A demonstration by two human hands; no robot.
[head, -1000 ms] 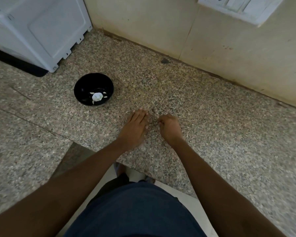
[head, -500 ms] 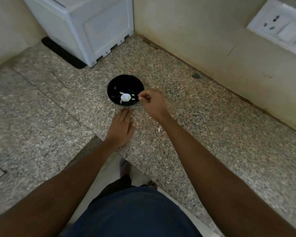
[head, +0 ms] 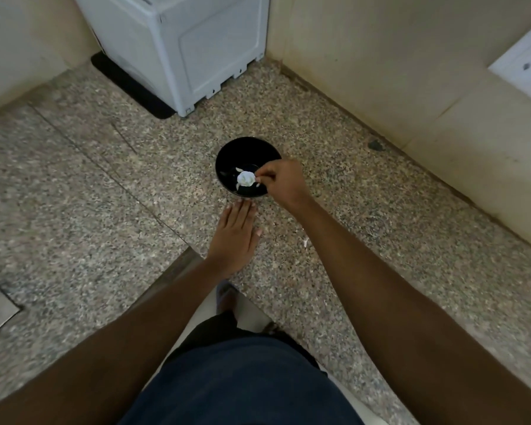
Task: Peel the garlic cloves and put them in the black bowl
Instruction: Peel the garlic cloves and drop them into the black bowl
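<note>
A black bowl [head: 242,148] stands on the speckled granite counter [head: 105,210]. Inside it lies a white garlic bulb [head: 245,178] with several small pale cloves or bits of peel around it. My right hand [head: 284,180] reaches over the bowl's right rim, its fingertips pinched together right beside the bulb; something small and pale shows at the fingertips, too small to name. My left hand [head: 235,236] rests flat on the counter just in front of the bowl, fingers straight and pointing at it.
A white appliance [head: 190,41] on a black mat [head: 129,84] stands in the back corner. A wall with a switch plate [head: 524,69] runs along the right. A scrap of peel [head: 304,241] lies on the counter. The counter's inner edge is near my waist.
My right hand has moved from the counter to over the bowl, fingers pinched. My left hand shifted toward the bowl and lies flat. The view swung left.
</note>
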